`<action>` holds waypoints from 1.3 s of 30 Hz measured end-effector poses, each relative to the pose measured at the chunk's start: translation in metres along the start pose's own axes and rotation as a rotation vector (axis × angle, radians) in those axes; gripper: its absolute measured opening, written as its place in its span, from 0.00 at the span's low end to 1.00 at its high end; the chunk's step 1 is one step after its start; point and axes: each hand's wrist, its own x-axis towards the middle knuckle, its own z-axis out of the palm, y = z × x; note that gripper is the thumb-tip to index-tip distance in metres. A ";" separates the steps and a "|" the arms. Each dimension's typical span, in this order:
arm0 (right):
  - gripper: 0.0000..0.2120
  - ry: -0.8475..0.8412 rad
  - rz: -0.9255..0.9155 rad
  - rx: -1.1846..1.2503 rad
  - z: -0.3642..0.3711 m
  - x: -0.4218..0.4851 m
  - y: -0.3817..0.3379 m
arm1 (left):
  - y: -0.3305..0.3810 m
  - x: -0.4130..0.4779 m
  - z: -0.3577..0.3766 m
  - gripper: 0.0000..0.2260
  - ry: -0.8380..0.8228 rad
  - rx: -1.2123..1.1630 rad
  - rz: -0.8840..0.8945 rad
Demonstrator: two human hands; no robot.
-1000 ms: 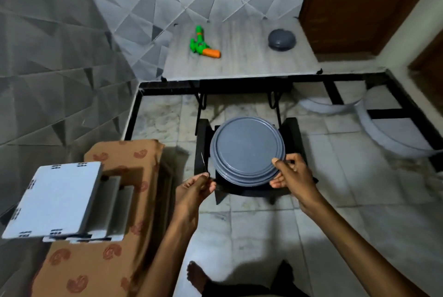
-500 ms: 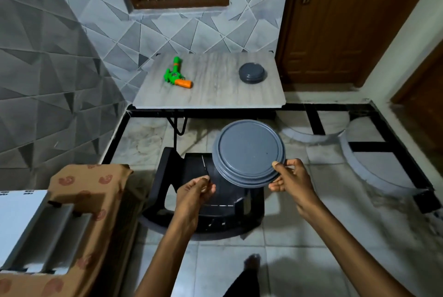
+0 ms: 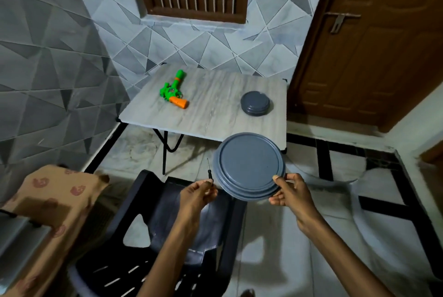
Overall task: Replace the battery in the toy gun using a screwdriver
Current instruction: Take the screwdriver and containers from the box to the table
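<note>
No writing can be read anywhere in view.
The green-and-orange toy gun (image 3: 173,92) on the table (image 3: 215,119), the small grey disc (image 3: 255,102), the large grey disc (image 3: 249,164) and the slim screwdriver (image 3: 210,172) show no legible letters, numbers or brand marks. The tan cloth (image 3: 55,191) bears only reddish curled motifs, not text.

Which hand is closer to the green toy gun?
Left. The left hand, pinching the screwdriver, is almost straight before the toy gun; the right hand, holding the grey plate, is farther right.
</note>
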 end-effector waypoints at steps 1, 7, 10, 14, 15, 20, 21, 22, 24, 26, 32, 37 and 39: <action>0.13 0.000 0.003 -0.007 -0.004 0.016 -0.006 | 0.001 0.009 0.011 0.05 0.017 -0.010 0.008; 0.11 -0.070 0.005 0.008 -0.024 0.125 -0.043 | 0.011 0.078 0.079 0.04 0.165 -0.052 0.030; 0.11 -0.129 0.000 -0.014 -0.031 0.186 -0.062 | 0.015 0.120 0.110 0.04 0.211 -0.073 0.059; 0.13 -0.210 -0.013 -0.075 -0.042 0.269 -0.091 | 0.029 0.173 0.157 0.05 0.286 -0.101 0.122; 0.13 -0.231 -0.011 -0.078 -0.044 0.288 -0.098 | 0.032 0.183 0.168 0.04 0.306 -0.103 0.132; 0.16 -0.342 0.019 -0.077 -0.047 0.377 -0.133 | 0.048 0.230 0.221 0.04 0.396 -0.123 0.150; 0.16 -0.357 0.013 -0.086 -0.045 0.390 -0.140 | 0.051 0.239 0.227 0.04 0.410 -0.125 0.154; 0.15 -0.370 0.007 -0.098 -0.042 0.404 -0.147 | 0.054 0.249 0.235 0.04 0.430 -0.128 0.157; 0.14 -0.383 -0.008 -0.109 -0.036 0.430 -0.156 | 0.060 0.267 0.246 0.04 0.455 -0.126 0.161; 0.13 -0.395 -0.013 -0.115 -0.028 0.451 -0.165 | 0.067 0.285 0.252 0.04 0.467 -0.122 0.171; 0.11 -0.370 -0.002 -0.159 0.008 0.510 -0.180 | 0.093 0.355 0.250 0.04 0.512 -0.071 0.157; 0.11 -0.335 0.001 -0.259 0.053 0.565 -0.182 | 0.112 0.431 0.230 0.03 0.515 0.006 0.114; 0.10 -0.324 -0.008 -0.301 0.075 0.589 -0.180 | 0.117 0.467 0.219 0.04 0.510 0.033 0.081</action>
